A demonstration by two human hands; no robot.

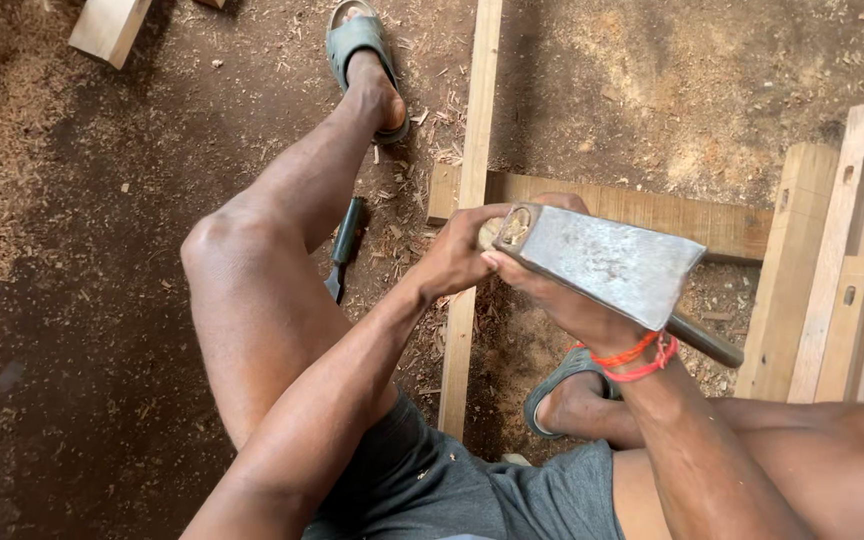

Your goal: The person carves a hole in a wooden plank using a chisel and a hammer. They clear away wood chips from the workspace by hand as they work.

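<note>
Two bare hands meet over a long thin wooden strip (472, 200) that runs from near to far across the dirt floor (82, 330). The right hand (562, 300) grips a hatchet (607, 262) close under its head, fingers curled tight around the top of the handle; the broad grey blade lies tilted, its flat face turned up, and the dark handle sticks out to the right past a red string bracelet (637, 360) on the wrist. The left hand (457, 255) is closed around something small at the hatchet's head, right above the strip; what it holds is hidden by the fingers and the metal. The strip crosses over a wider plank (632, 212) lying left to right just beyond the hands. A dark-handled chisel (344, 245) lies on the ground left of the strip, beside the left leg. Several pale boards with cut slots (837, 270) are stacked at the right edge. Each foot wears a grey-green sandal (357, 45). Sawdust and shavings cover the floor.
</note>
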